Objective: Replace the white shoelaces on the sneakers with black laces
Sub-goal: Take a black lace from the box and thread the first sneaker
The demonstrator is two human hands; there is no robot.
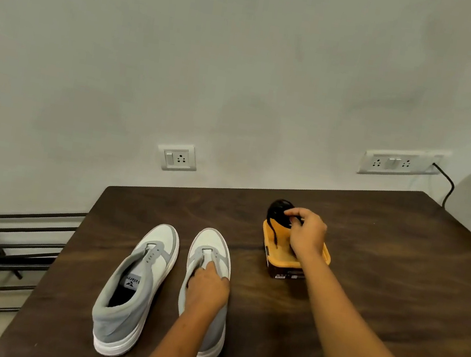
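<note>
- right grip [306,233] pinches the bundled black laces [279,211] between thumb and fingertips, just above the far end of the yellow box [266,234]; one loose end dangles into the box.
- left grip [208,291] lies with fairly straight fingers on the tongue of the right sneaker [212,244], clasping nothing, likely steadying it for lacing.
- left sneaker [138,279] stands just beside it on the counter [381,274], toes far; both show bare eyelets, so threading looks next.
</note>
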